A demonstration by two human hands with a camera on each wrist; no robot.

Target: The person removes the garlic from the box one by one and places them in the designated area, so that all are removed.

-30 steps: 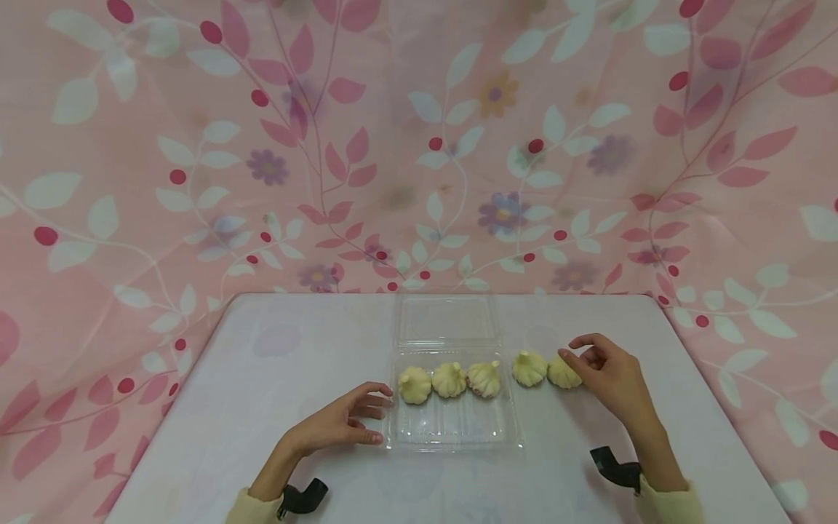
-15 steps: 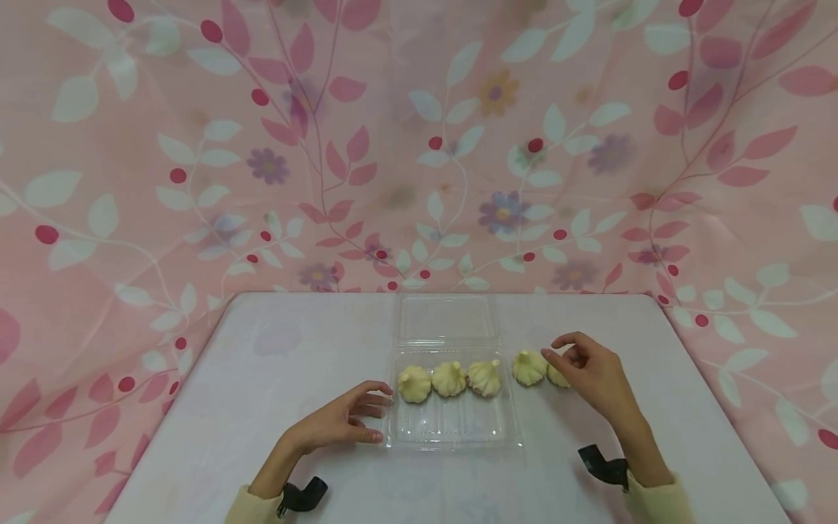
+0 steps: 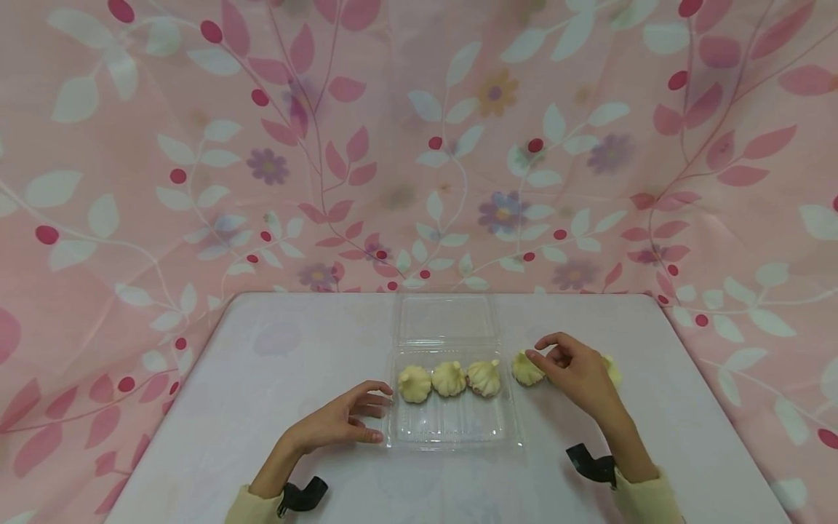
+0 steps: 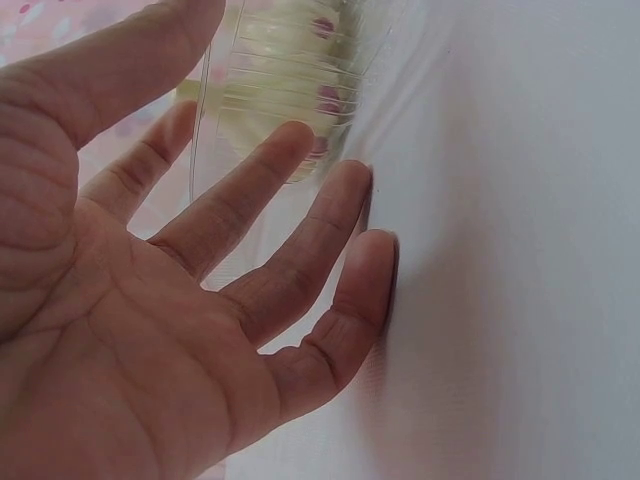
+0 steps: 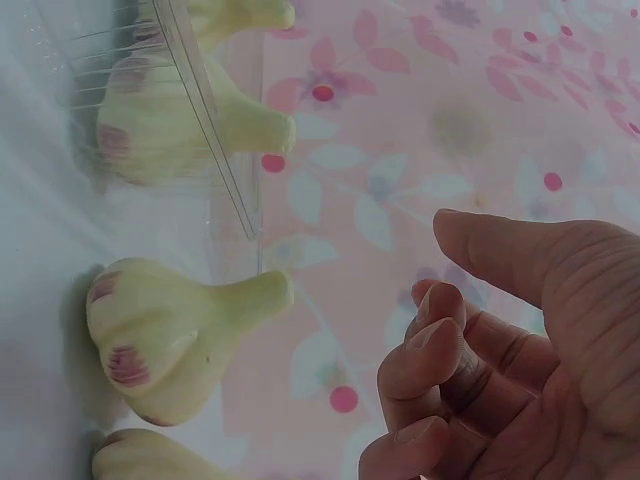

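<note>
Three pale garlic bulbs (image 3: 449, 379) sit in a row in the back part of a clear plastic clamshell box (image 3: 452, 440). My left hand (image 3: 343, 421) rests at the box's left edge, fingers spread and relaxed, holding nothing. To the right of the box, my right hand (image 3: 585, 375) hovers with loosely bent fingers and nothing in them. Its thumb and index tip overlap the garlic bulb (image 3: 525, 370) nearest the box in the head view, but the right wrist view shows a gap between fingers and bulb (image 5: 170, 340). Another bulb (image 3: 612, 371) shows partly behind this hand.
The box's lid (image 3: 448, 320) lies folded back toward the far table edge. Underneath is a white-covered table (image 3: 314, 327), with a pink floral cloth (image 3: 393, 145) hanging behind it. A black wrist mount (image 3: 591, 463) juts inward from the right wrist, and another (image 3: 305, 496) from the left.
My right hand has moved left over the loose bulbs, covering the middle one and uncovering the one farthest right. The left hand, the box and the bulbs have stayed in place.
</note>
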